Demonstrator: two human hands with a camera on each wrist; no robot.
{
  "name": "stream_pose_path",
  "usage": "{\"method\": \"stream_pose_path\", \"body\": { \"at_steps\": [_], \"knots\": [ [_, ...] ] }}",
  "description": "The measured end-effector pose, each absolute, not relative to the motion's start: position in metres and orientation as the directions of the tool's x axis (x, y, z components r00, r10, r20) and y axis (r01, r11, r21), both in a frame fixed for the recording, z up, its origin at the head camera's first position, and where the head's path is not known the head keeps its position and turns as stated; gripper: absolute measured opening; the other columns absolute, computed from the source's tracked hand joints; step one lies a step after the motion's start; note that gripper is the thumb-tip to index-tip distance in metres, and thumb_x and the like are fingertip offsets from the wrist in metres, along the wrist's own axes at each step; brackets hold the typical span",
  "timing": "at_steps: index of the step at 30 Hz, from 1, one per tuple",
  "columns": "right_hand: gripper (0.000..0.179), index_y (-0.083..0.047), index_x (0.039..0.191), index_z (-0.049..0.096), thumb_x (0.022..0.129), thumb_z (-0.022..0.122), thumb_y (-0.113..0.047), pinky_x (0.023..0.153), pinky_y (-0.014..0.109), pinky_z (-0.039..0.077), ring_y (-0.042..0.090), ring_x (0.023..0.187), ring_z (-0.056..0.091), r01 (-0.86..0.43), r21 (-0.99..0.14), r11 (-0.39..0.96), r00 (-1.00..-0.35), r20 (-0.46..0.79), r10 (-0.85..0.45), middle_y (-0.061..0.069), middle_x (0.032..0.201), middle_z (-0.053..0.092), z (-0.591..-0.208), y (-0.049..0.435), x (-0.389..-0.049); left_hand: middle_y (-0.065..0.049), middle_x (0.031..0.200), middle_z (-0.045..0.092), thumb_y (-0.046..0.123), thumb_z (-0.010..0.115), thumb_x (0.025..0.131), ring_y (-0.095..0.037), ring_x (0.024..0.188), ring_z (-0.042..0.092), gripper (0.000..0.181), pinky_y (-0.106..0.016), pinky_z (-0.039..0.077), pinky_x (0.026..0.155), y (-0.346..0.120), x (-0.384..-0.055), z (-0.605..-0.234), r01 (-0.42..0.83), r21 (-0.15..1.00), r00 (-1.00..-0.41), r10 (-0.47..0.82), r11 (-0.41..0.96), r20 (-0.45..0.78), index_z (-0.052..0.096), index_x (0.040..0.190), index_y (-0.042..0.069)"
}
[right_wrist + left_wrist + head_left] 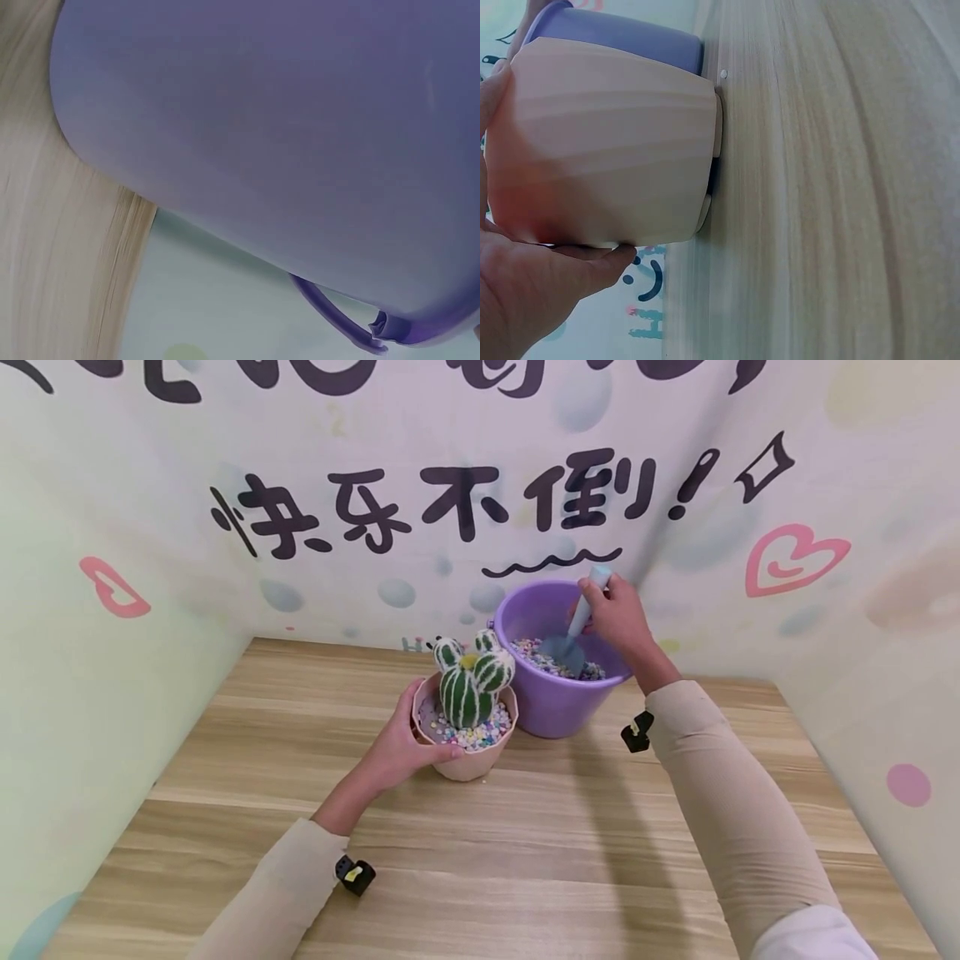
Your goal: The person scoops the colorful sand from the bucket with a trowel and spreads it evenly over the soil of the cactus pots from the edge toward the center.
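On the worktop [465, 868], my left hand [399, 739] grips the upright flowerpot [468, 766] by its side; its cactus [467, 696] points upward. Beyond, my right hand [621, 617] grips the scoop [581, 620], long axis steeply slanted, blade [562, 652] down in pebbles [531, 652] inside the purple bucket [558, 706].

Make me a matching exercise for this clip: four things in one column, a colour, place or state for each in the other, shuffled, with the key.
1. cactus
2. bucket
3. trowel
4. left hand

A. gripping the flowerpot
B. purple all over outside
C. green with white stripes
D. handle held in the right hand

Pairs: 1-C, 2-B, 3-D, 4-A
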State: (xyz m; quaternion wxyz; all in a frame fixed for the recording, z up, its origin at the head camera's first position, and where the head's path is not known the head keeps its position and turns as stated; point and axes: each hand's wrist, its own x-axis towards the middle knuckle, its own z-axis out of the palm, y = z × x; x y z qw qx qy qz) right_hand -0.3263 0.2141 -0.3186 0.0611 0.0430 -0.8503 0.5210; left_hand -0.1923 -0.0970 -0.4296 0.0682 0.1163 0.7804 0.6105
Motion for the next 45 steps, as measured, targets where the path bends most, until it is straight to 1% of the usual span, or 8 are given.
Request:
{"method": "stream_pose_path", "body": {
  "at_steps": [5,12,16,23,25,29,37,45],
  "knots": [
    [0.036,-0.002,0.104,0.053,0.101,0.049,-0.038,0.068,0.035,0.059,0.013,0.071,0.067,-0.105,-0.878,0.468,-0.991,0.131,0.022,0.012,0.085,0.069,-0.318,0.215,-0.326,-0.008,0.157,0.025,0.025,0.087,0.073,-0.029,0.142,0.029,0.113,-0.048,0.031,0.114,-0.097,-0.192,-0.429,0.086,0.967,-0.966,0.256,0.238,0.023,0.009,0.155,0.023],
    [0.046,0.002,0.114,0.052,0.1,0.05,-0.042,0.063,0.027,0.058,0.01,0.07,0.067,-0.028,-0.895,0.445,-0.995,0.066,0.07,0.018,0.095,0.07,-0.314,0.218,-0.325,-0.007,0.157,0.025,0.022,0.086,0.074,-0.029,0.141,0.03,0.112,-0.049,0.031,0.114,-0.097,-0.192,-0.429,0.097,0.973,-0.962,0.271,0.207,0.038,0.01,0.155,0.023],
    [0.046,0.004,0.115,0.052,0.1,0.051,-0.039,0.059,0.026,0.058,0.009,0.064,0.068,-0.026,-0.921,0.39,-0.995,0.061,0.079,0.018,0.09,0.071,-0.314,0.221,-0.325,-0.006,0.156,0.026,0.022,0.086,0.073,-0.028,0.14,0.031,0.112,-0.049,0.031,0.114,-0.096,-0.192,-0.429,0.103,0.973,-0.962,0.27,0.206,0.045,0.01,0.155,0.023],
    [0.041,0.004,0.112,0.05,0.1,0.053,-0.035,0.053,0.028,0.057,0.014,0.059,0.069,-0.009,-0.964,0.266,-0.998,0.027,0.065,0.003,0.069,0.069,-0.315,0.223,-0.327,-0.007,0.157,0.025,0.022,0.086,0.074,-0.029,0.141,0.03,0.113,-0.049,0.031,0.114,-0.096,-0.191,-0.429,0.098,0.972,-0.963,0.268,0.212,0.038,0.008,0.155,0.022],
    [0.04,0.004,0.113,0.049,0.1,0.053,-0.033,0.052,0.029,0.057,0.016,0.059,0.07,0.001,-0.978,0.21,-0.998,0.011,0.056,0.003,0.067,0.068,-0.315,0.224,-0.326,-0.007,0.157,0.025,0.022,0.086,0.073,-0.029,0.141,0.03,0.113,-0.049,0.031,0.114,-0.096,-0.192,-0.429,0.099,0.972,-0.963,0.268,0.213,0.039,0.009,0.155,0.022],
    [0.04,0.007,0.115,0.046,0.1,0.053,-0.03,0.05,0.031,0.057,0.02,0.059,0.07,0.016,-0.991,0.134,-0.999,-0.011,0.037,0.006,0.066,0.068,-0.314,0.225,-0.326,-0.006,0.156,0.026,0.023,0.087,0.073,-0.029,0.141,0.031,0.112,-0.049,0.031,0.113,-0.095,-0.192,-0.428,0.1,0.972,-0.963,0.266,0.213,0.041,0.01,0.155,0.023],
    [0.046,0.007,0.125,0.041,0.101,0.05,-0.031,0.053,0.032,0.058,0.019,0.061,0.071,0.079,-0.99,0.116,-0.996,-0.074,0.048,0.004,0.069,0.07,-0.315,0.226,-0.329,-0.008,0.157,0.025,0.024,0.086,0.074,-0.03,0.141,0.03,0.112,-0.048,0.033,0.113,-0.096,-0.191,-0.428,0.092,0.968,-0.966,0.259,0.233,0.029,0.009,0.156,0.022],
    [0.032,-0.001,0.112,0.045,0.102,0.049,-0.031,0.049,0.029,0.057,0.02,0.059,0.071,0.129,-0.99,-0.063,-0.986,-0.134,0.098,0.007,0.068,0.07,-0.311,0.231,-0.334,-0.008,0.157,0.025,0.021,0.086,0.074,-0.03,0.141,0.031,0.112,-0.048,0.032,0.113,-0.097,-0.194,-0.429,0.098,0.969,-0.962,0.272,0.226,0.034,0.01,0.155,0.022]
  ]
}}
